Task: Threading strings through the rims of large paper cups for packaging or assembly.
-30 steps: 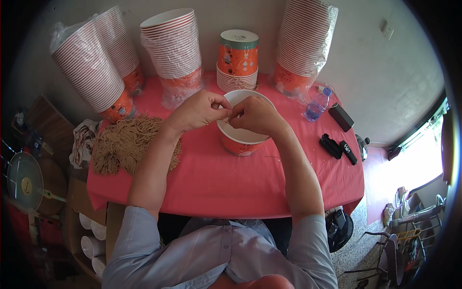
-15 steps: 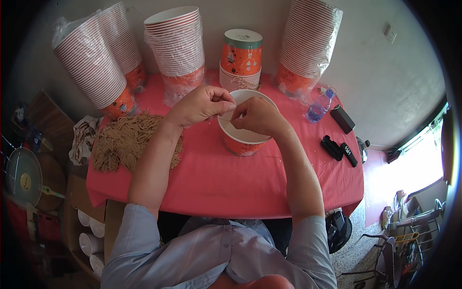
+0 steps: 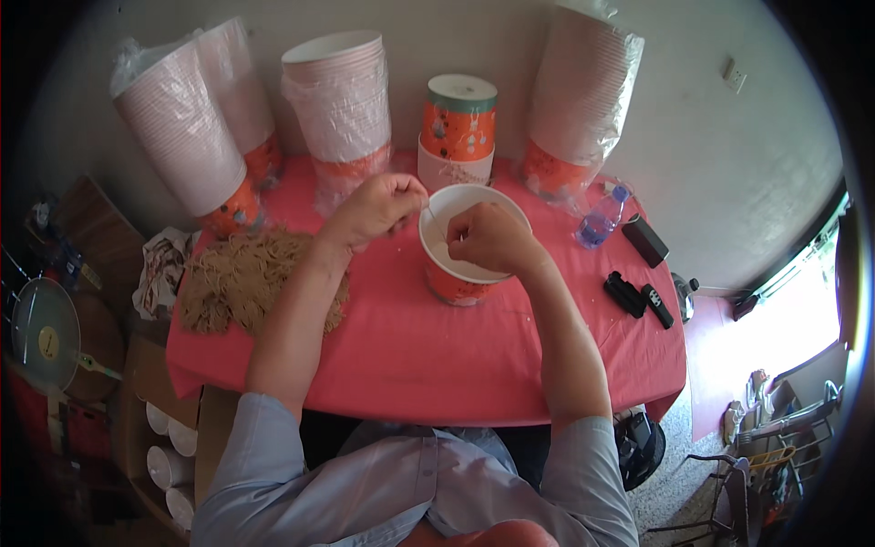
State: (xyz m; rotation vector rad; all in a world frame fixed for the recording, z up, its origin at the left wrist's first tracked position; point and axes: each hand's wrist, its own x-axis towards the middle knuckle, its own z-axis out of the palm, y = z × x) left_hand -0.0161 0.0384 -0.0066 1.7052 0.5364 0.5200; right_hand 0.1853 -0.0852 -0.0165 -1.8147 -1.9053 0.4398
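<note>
Over the mouth of an orange-and-white paper bucket (image 3: 458, 288), both my hands work with fingers pinched. A thin tan strand (image 3: 432, 217) stretches from the fingertips of my left hand (image 3: 375, 213) down toward my right hand (image 3: 489, 239). My left hand is beside the bucket's left rim. My right hand sits above the opening with its fingers curled, hiding part of the bucket's inside; the strand's lower end is lost behind those fingers. A heap of tan string-like strands (image 3: 244, 284) lies on the table by my left forearm.
On the pink-covered table (image 3: 428, 365), plastic-wrapped bucket stacks (image 3: 342, 109) and an upside-down orange bucket (image 3: 462, 118) line the wall. At right are a plastic bottle (image 3: 602, 219), a black box (image 3: 645, 241) and small black devices (image 3: 625, 294). A carton of white cups (image 3: 169, 467) stands lower left.
My left hand has moved slightly left and down, away from my right hand. The strand between them now shows more plainly. The whole view has shifted slightly.
</note>
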